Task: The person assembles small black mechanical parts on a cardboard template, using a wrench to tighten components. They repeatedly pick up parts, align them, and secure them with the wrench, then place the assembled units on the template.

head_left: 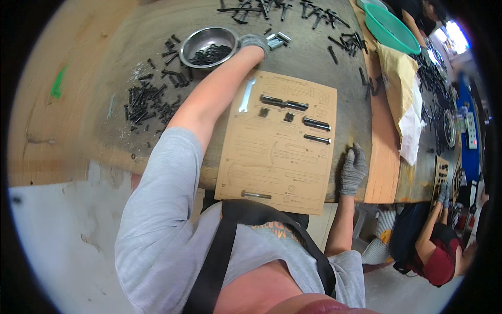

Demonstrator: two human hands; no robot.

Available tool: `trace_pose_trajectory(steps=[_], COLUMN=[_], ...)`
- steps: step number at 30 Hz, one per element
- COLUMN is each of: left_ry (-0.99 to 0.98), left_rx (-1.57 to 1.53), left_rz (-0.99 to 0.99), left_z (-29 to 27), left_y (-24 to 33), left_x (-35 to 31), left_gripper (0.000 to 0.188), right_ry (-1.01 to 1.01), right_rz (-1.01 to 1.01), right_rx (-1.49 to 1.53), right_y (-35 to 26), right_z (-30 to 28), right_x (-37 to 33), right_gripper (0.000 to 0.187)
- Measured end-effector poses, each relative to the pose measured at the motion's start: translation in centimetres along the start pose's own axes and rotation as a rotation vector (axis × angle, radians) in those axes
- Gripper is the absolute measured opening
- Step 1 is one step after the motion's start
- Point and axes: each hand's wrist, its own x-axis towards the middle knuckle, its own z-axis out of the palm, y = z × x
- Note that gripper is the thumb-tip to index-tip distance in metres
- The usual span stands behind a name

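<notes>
Two gloved hands show in my view. My left hand (253,43) reaches far over the table, with silver tubes (284,37) just beyond its fingers; I can't tell how closed it is or whether it grips anything. Beside it, to the left, sits a steel bowl (212,35) of black rings (209,54). Nearer lies a brown sheet (235,157) bearing a wrench (247,95); my right hand (353,170), half open, nothing visible in it, is near its right edge.

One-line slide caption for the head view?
Grey-gloved left hand beside a round silver metal bowl of small black rings; grey-gloved right hand beside a printed brown cardboard sheet.
</notes>
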Motion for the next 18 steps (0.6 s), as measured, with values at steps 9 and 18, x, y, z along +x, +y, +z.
trace_pose_trajectory(steps=[9,18], left_ry=[0.219,0.078], left_rx=[-0.074,-0.580], left_rz=[0.025,0.669], left_z=[-0.3,3.1], left_y=[-0.8,5.3], left_x=[-0.8,-23.8], left_gripper=[0.032,0.029], right_ry=[-0.061,-0.027], right_rz=[0.048,-0.053], right_rx=[-0.181,-0.082], right_y=[0.1,0.7], right_z=[-0.3,0.2], right_x=[0.2,0.4], right_gripper=[0.026,0.023])
